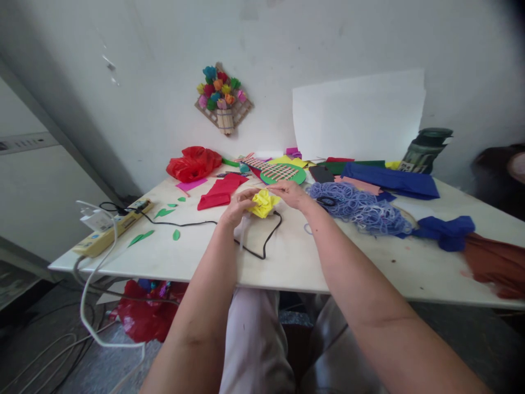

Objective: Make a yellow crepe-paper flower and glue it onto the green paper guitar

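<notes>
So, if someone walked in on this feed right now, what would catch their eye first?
First, the yellow paper at the middle of the table, crumpled and held between the left hand and right hand. Then the bright flower bouquet on the wall behind, and the heap of blue bands just right of the hands.

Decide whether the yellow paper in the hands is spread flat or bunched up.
Bunched up: the yellow paper forms ruffled folds, pinched between the left hand and right hand.
</notes>
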Demonstrator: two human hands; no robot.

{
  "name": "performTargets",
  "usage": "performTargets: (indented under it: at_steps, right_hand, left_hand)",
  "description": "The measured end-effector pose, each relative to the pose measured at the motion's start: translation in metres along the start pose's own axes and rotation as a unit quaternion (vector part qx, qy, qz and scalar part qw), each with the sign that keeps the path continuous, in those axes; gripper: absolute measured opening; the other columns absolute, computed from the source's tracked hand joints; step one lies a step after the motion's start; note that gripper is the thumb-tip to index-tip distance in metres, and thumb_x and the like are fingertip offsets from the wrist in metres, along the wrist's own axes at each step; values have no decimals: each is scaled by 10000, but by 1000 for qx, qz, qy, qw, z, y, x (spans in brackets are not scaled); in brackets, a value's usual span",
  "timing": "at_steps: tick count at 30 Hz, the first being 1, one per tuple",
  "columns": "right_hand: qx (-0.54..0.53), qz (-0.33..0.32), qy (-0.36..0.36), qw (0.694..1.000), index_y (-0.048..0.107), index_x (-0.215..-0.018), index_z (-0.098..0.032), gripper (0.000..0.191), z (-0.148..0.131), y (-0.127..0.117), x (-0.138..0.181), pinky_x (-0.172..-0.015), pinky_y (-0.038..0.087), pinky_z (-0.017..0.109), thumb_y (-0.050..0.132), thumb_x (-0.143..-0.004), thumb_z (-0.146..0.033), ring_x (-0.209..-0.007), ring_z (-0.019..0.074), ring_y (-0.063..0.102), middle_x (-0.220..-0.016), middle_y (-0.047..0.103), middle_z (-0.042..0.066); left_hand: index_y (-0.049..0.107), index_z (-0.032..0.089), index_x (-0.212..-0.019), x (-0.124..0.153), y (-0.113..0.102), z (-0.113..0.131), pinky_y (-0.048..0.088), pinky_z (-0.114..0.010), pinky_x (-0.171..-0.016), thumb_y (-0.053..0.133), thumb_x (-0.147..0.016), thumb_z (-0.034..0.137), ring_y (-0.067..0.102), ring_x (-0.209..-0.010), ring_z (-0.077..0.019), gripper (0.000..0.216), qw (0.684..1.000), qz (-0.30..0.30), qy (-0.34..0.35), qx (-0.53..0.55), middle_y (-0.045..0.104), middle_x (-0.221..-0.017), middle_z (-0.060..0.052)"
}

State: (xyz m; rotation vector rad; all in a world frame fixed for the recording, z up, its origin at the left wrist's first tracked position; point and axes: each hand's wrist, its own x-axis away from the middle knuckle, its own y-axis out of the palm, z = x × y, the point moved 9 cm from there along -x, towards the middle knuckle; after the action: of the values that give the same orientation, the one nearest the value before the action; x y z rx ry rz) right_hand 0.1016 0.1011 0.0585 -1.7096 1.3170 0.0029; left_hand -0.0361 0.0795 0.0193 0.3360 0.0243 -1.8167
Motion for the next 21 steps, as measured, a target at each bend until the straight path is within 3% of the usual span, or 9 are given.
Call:
performTargets:
  at_steps: [5,10,21]
  right_hand:
    - [58,-18,-3,998,706,-1074,-224,280,-9,3,1,-808,439,262,519,-876,-286,-904,162,608,-973,704,39]
    - [90,-28,-21,995,712,-1069,-232,278,-20,6,2,-740,415,240,522,-876,-296,-847,154,592,-938,683,38]
    - [118,-24,-89,989,708,-1078,-271,268,-27,15,1,-695,413,255,522,-885,-292,-833,167,577,-902,660,40]
  left_hand:
    - [714,148,-784,-1,-12,2,437,-257,-574,665,-602,316,596,-675,-175,252,997,59,23,-54,679,-753,-55]
    - [663,150,-644,-2,-21,0,388,-259,-538,698,-584,398,533,-570,-138,258,991,110,19,-77,589,-595,-17]
    - [597,135,-515,2,-18,2,348,-231,-487,691,-542,360,491,-486,-106,246,991,110,4,-76,538,-492,4]
